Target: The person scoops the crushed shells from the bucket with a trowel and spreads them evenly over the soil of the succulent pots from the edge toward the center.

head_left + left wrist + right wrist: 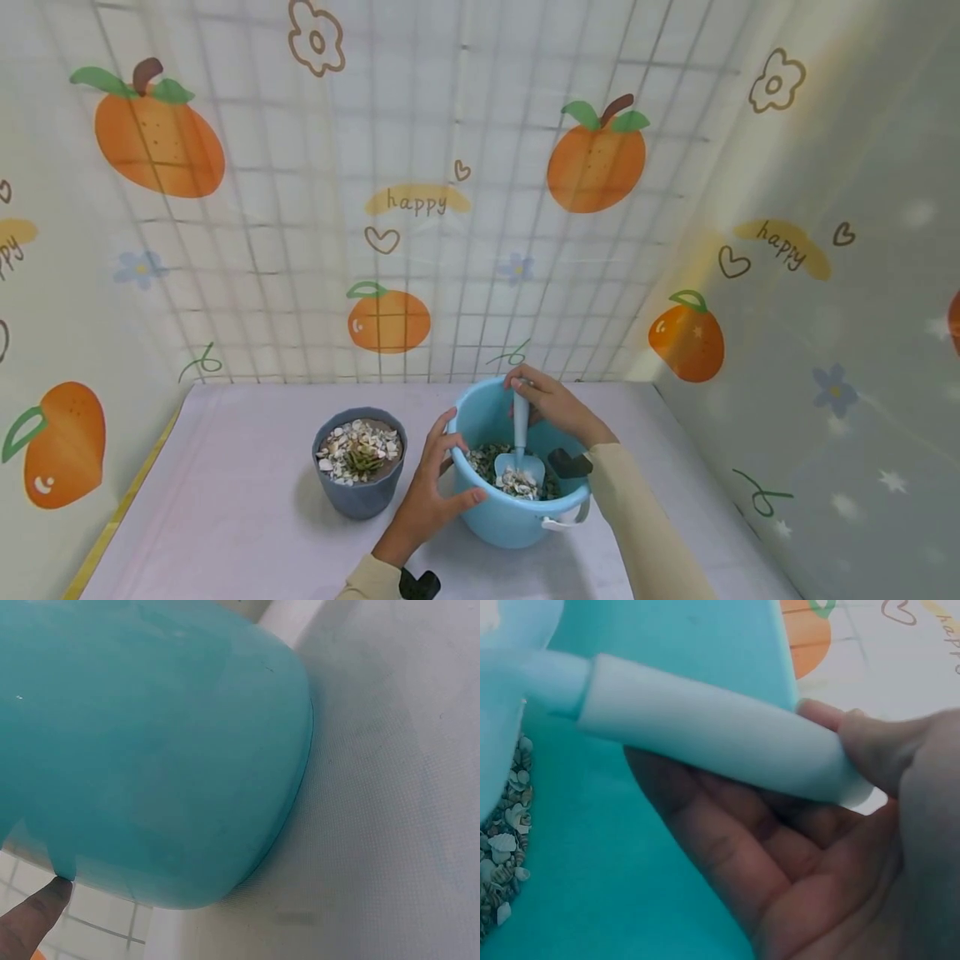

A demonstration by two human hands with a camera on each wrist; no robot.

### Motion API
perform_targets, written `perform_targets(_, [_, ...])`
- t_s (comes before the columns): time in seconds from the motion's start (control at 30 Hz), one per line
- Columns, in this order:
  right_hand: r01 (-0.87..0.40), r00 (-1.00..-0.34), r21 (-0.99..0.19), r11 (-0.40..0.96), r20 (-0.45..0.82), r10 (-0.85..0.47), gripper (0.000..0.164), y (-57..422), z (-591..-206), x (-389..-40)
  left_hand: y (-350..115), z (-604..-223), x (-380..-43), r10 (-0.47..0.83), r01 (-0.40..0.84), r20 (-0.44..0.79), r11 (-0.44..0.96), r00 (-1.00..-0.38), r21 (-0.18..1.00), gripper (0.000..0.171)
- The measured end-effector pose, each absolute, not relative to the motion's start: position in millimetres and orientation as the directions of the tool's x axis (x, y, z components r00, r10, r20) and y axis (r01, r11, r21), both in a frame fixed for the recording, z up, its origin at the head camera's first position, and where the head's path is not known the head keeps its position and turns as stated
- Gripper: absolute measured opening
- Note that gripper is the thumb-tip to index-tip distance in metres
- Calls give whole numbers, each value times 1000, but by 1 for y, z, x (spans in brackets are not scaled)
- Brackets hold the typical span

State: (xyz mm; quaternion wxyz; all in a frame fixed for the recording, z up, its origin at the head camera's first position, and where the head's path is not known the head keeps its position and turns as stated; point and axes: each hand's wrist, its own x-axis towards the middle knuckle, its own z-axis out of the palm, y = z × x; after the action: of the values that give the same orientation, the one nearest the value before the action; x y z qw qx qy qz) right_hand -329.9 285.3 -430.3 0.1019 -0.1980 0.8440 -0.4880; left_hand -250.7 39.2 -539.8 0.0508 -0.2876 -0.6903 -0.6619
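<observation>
A light-blue bucket (510, 529) stands on the table with small seashells (506, 847) inside. My right hand (555, 408) reaches over its far right rim and grips the pale handle of a small blue toy shovel (521, 425). The shovel's scoop points down in the bucket and carries a heap of shells (519, 483). At the bucket's left side my left hand (429, 492) holds it, fingers at the rim and thumb against the front wall. In the left wrist view one fingertip (56, 891) touches the bucket wall (150, 750).
Left of the bucket stands a grey-blue pot (360, 500) with a small succulent (363, 461) among pale shells. A white bucket handle (566, 523) hangs at the front right. Patterned curtains (420, 275) enclose the back and sides of the pale table (247, 500).
</observation>
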Motion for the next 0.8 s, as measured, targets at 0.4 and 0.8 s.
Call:
perform_targets(0.4, [-266,-909,-876,403,89,-407,34,284,-427,-329,39,-540,-250,329,461,453,-58,-828,885,49])
perform_targets(0.8, [-308,-923,-862,403,167,-348,34,286,-428,-329,40,-544,-253,325,467,459,-60,-827,882,48])
